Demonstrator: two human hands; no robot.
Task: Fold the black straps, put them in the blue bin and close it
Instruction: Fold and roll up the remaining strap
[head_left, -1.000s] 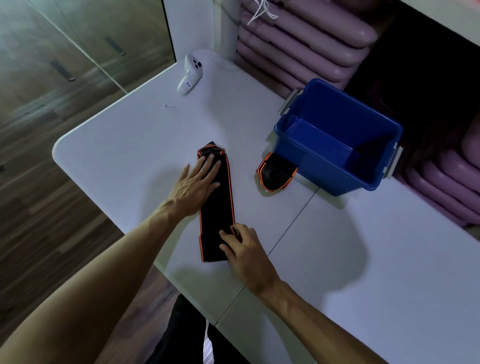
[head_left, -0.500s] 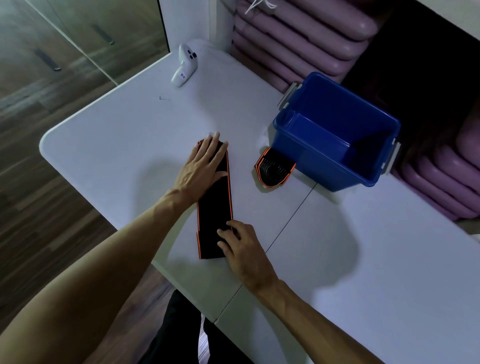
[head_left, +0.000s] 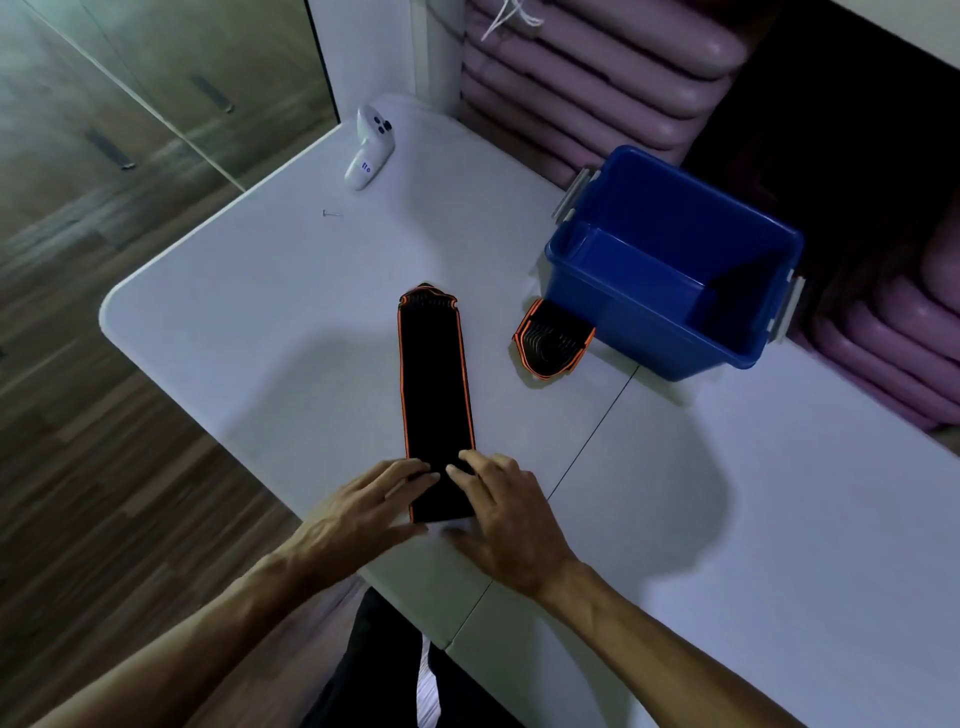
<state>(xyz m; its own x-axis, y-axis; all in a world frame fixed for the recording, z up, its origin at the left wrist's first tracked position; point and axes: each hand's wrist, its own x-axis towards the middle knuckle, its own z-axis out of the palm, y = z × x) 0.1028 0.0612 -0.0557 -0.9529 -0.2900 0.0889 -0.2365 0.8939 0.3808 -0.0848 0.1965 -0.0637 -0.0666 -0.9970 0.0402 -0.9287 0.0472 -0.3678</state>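
Head view. A long black strap (head_left: 434, 384) with orange edging lies flat on the white bench (head_left: 727, 519), running straight away from the person. Both hands rest on its near end. The left hand (head_left: 363, 512) lies palm down, fingers spread loosely, fingertips on the strap's left edge and thumb at its near corner. The right hand (head_left: 506, 512) mirrors it on the right edge, fingers flat across the fabric, thumb at the near right corner. Neither grip is closed around the strap; both are open and pressing or pinching only at the near end, and whether the end is lifted cannot be told.

Beyond and to the right of the right hand lies a second strap (head_left: 551, 340), already folded into a compact bundle with orange trim, touching or just beside the near left corner of the blue bin (head_left: 644, 332). The bin stands upright and open, well beyond the right hand, its interior showing nothing but blue plastic; grey latches sit on its two short ends.

Far beyond the left hand, near the bench's far corner, lies a white controller (head_left: 370, 150), and nearer than it a small screw (head_left: 331, 213).
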